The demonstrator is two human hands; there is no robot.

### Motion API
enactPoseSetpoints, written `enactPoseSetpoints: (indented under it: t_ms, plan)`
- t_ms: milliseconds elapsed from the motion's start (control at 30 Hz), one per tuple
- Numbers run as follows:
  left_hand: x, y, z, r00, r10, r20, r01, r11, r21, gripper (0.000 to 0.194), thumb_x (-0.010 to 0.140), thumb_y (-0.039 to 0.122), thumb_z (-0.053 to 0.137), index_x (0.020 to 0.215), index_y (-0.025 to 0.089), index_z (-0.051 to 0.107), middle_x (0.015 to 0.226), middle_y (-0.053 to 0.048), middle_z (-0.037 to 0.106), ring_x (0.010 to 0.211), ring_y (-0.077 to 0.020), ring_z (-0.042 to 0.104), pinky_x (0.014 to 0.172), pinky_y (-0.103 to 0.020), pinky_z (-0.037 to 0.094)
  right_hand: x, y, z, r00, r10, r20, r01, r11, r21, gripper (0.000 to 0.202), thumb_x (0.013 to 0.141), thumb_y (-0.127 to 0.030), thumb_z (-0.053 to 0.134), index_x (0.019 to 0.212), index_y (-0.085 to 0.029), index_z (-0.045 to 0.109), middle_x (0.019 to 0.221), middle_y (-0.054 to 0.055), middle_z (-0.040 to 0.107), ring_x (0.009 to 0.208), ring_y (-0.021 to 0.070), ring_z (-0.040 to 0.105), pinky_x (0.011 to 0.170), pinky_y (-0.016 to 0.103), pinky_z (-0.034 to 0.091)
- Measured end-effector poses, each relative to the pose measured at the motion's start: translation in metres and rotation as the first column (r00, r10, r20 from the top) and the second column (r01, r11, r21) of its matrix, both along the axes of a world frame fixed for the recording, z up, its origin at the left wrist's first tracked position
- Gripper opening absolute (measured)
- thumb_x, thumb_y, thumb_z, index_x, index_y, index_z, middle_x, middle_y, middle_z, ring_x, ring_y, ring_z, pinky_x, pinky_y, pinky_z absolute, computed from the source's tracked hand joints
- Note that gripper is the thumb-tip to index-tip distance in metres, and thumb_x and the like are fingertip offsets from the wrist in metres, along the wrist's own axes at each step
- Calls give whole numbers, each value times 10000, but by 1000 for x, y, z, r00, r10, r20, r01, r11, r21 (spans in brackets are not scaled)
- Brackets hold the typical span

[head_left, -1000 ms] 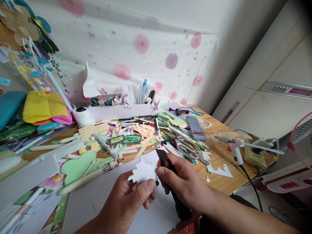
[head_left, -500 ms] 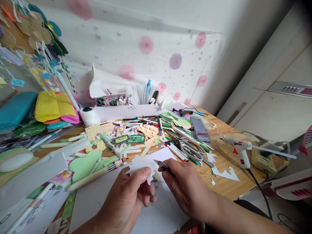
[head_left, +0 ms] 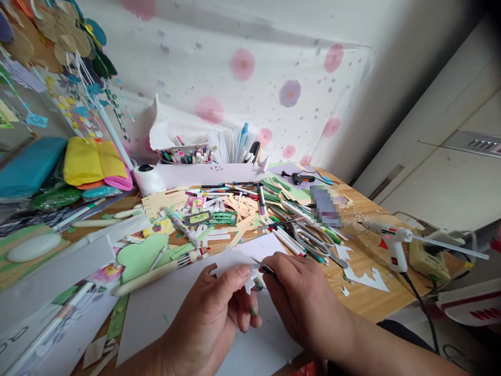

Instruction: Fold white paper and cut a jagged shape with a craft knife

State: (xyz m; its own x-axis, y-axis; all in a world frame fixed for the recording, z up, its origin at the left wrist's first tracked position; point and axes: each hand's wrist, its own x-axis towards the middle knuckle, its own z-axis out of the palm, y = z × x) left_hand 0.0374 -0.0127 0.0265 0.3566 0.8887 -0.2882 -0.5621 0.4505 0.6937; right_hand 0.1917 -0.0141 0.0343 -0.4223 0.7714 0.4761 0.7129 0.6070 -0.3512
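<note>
At the near side of the worktop: 2 bare hands meet over a large white sheet, seen from above.
Left hand: pinching a piece of white paper between thumb and curled fingers.
White paper cutout: held just above the sheet, jagged along its edges, partly covered by the left thumb.
Right hand: closed around a dark-handled cutting tool, most of it hidden in the fist. Its pointed blade is aimed left at the cutout's right edge; whether it touches the paper, I cannot tell.
Left of the sheet: 1 green cloud-shaped paper and 1 pale-handled brush.
Beyond the hands: a heap of markers, paper strips and grey-handled scissors.
Right side of the worktop: white paper offcuts lie near 1 white glue gun with a clear stick out of its back. Farther off are 1 black glue gun and a pixelated grey object.
Back of the worktop: 1 white box with pens upright behind its front, and a yellow folded pack to the left.
Wall: a white covering printed with pink and purple flowers.
</note>
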Motion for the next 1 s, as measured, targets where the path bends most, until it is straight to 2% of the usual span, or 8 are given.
enactPoseSetpoints:
  t_ms: [367, 767, 1000]
  plan:
    - [1, -1, 6, 997, -67, 46, 66, 998, 10, 262, 682, 271, 691, 464, 167, 590, 372, 21, 512, 337, -74, 375, 430, -234, 460, 1, -1, 3, 999, 35, 42, -42, 984, 173, 101, 874, -124, 416, 886, -164, 509, 648, 18, 577, 535, 152, 492, 515, 271, 334]
    - [-1, -4, 8, 994, -111, -3, 111, 994, 4, 306, 640, 332, 708, 423, 152, 588, 375, 2, 513, 321, -64, 379, 419, -226, 433, 5, -4, 4, 994, 56, 89, -74, 972, 221, 109, 835, -118, 435, 896, -165, 513, 657, 23, 580, 543, 157, 487, 520, 283, 346]
    - [-3, -8, 6, 979, -198, 46, 199, 980, -29, 288, 652, 358, 711, 499, 120, 661, 374, 2, 510, 290, -38, 333, 395, -210, 415, 5, -4, 3, 991, 85, 105, -110, 958, 265, 116, 816, -111, 413, 864, -165, 505, 642, 27, 570, 543, 169, 492, 527, 299, 343]
